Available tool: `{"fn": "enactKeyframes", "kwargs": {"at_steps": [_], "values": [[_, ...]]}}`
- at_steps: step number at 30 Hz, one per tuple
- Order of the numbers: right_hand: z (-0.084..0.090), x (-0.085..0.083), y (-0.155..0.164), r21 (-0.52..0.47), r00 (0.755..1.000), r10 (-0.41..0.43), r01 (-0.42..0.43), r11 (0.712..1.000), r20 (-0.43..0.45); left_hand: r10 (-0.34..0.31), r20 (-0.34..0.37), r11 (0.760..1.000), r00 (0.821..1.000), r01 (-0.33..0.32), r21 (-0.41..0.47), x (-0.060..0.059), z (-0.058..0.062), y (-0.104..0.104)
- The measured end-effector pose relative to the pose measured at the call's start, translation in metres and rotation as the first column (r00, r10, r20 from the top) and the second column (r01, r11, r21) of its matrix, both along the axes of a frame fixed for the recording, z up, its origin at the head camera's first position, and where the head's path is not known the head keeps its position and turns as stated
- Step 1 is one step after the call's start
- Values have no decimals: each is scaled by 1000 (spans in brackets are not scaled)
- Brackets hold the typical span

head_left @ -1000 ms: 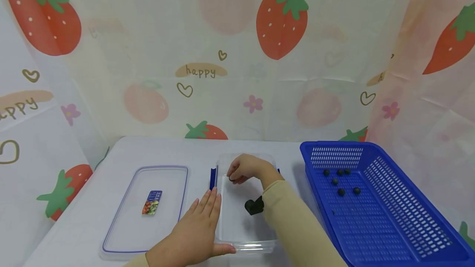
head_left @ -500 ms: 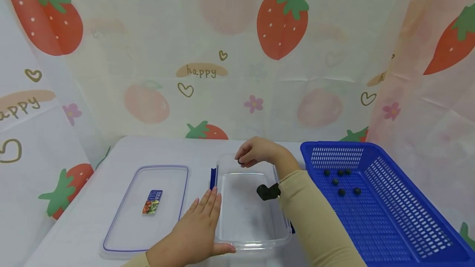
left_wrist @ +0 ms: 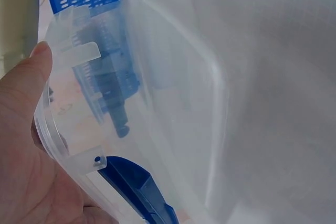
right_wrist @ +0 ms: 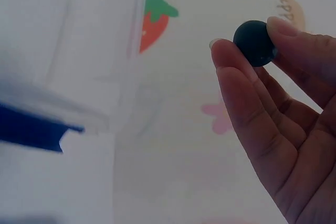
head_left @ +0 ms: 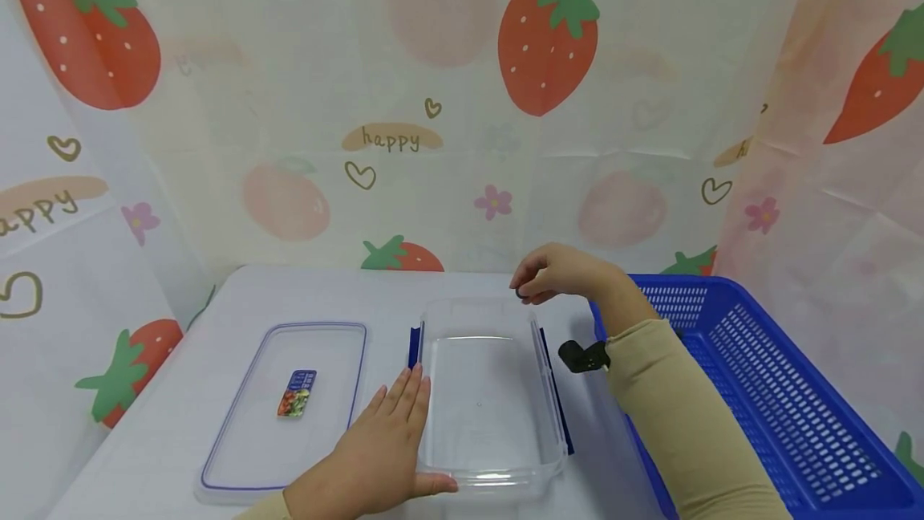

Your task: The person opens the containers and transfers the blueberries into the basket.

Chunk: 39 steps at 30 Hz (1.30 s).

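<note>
- Head view: the right hand (head_left: 559, 273) hovers above the far right corner of the clear box (head_left: 491, 392), its fingertips pinching a small dark ball (head_left: 521, 293).
- A black wrist camera (head_left: 583, 355) sits on the beige sleeve (head_left: 686, 416) of that arm, over the gap between the box and the blue basket (head_left: 780, 408).
- The left hand (head_left: 378, 448) lies flat on the desk (head_left: 180, 408), fingers straight and together, pressed against the box's left wall near its front corner; the thumb runs along the front rim.
- The box stands open in the middle of the desk with blue clips on its sides; its inside looks bare.
- The clear lid (head_left: 285, 404), edged in blue and bearing a small coloured label (head_left: 296, 392), lies flat just left of the box.
- The basket stands right of the box; the arm hides part of its floor.
- Left wrist view: the palm and thumb (left_wrist: 26, 82) lie against the box rim (left_wrist: 73, 51), a blue clip (left_wrist: 136, 187) just below; the basket shows through the clear wall.
- Right wrist view: the thumb and a fingertip (right_wrist: 231, 59) hold the round dark ball (right_wrist: 255, 42) in the air; the blurred box corner sits to the left, probably lower than the ball.
</note>
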State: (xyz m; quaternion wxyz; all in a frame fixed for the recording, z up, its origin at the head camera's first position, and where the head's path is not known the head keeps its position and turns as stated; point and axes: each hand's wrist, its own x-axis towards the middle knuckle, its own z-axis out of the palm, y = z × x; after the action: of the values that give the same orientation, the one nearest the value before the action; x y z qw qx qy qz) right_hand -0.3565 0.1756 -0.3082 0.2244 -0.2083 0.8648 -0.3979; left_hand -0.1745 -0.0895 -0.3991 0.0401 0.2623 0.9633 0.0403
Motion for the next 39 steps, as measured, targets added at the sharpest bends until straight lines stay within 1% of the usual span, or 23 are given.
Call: {"fn": "enactKeyframes", "kwargs": {"at_steps": [7,13,14,19,24,26,28,32,39], "values": [[9,12,43,-37,999,-42,40,998,-31,0,-8,1000,1000,0,-10,-2,-3,0],[15,30,80,-49,995,-76,73,996,-69,-7,-19,1000,1000,7,-16,-3,-5,0],[15,33,87,-61,994,-87,82,995,-67,-7,-21,1000,1000,7,-20,-3,-5,0],[13,44,120,-55,990,-103,99,994,-92,-9,-31,1000,999,8,-18,-4,-6,0],[7,55,151,-19,987,-102,100,995,-123,-3,-27,1000,1000,2,-30,-5,-6,1],[3,59,162,-6,988,-102,102,995,-118,-1,-28,1000,1000,0,-27,-4,-5,1],[-2,64,173,4,989,-112,113,994,-98,2,-25,1000,1000,-3,-21,-3,-3,1],[-12,73,194,14,994,-106,106,994,-36,3,-19,1000,1000,-3,-9,-2,-2,0],[-36,81,219,5,989,-146,146,989,35,0,-11,1000,1000,-1,-6,-2,-3,0]]}}
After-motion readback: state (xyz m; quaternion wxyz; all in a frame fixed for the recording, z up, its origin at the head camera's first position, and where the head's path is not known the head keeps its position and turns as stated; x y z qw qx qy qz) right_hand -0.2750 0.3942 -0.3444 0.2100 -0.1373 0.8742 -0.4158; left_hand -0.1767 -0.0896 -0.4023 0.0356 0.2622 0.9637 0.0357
